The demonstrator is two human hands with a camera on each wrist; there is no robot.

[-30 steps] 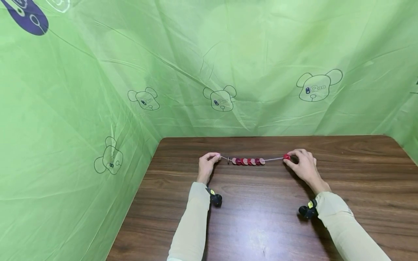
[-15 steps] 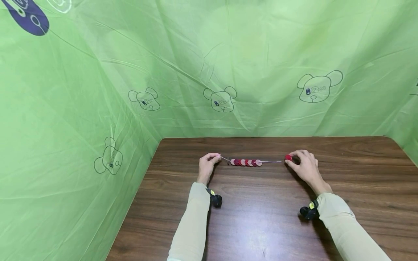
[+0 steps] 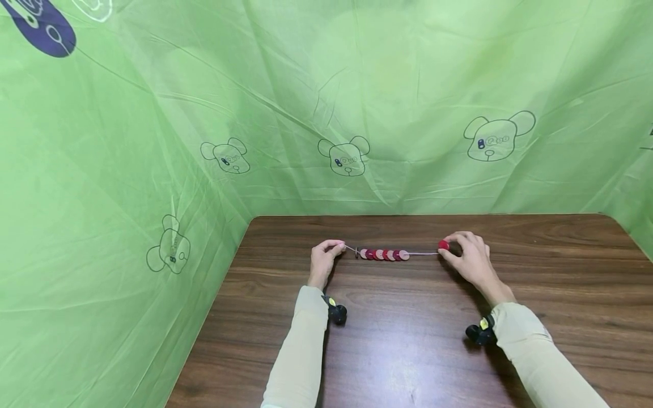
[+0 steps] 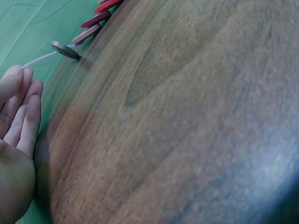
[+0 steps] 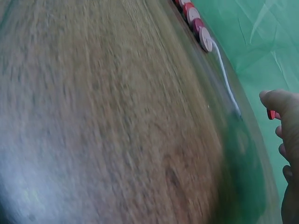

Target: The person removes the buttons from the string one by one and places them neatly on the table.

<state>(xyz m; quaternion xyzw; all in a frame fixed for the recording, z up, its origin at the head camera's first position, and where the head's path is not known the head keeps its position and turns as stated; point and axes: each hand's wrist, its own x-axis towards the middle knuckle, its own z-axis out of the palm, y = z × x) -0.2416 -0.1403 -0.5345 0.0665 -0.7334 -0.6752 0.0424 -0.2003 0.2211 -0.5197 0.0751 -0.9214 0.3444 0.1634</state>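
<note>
Row of discs (image 3: 385, 255): pink, red and dark red, overlapping on the pale cord (image 3: 423, 254), lying on the bench (image 3: 393, 317)
Left hand (image 3: 322, 262): left of the row, thumb and forefinger closed together on the cord, other fingers loosely extended; a weak pinch could let the cord slip
Grey disc (image 4: 65, 49): between the row and the left hand, tipped up on edge on the cord; a slack cord may let it topple
Right hand (image 3: 471, 258): right of the row, fingers parted only by the red disc (image 3: 443, 245) they pinch at its rim; a slight twist could spin or drop it
Free cord end: right of the row, apart from the red disc in the right wrist view; whether they touch, the head view does not settle
Bending risk: the soft end would probably fold if pushed against the disc's face
Spilling risk: no knot shows right of the row, so lifting that end might shed discs
</note>
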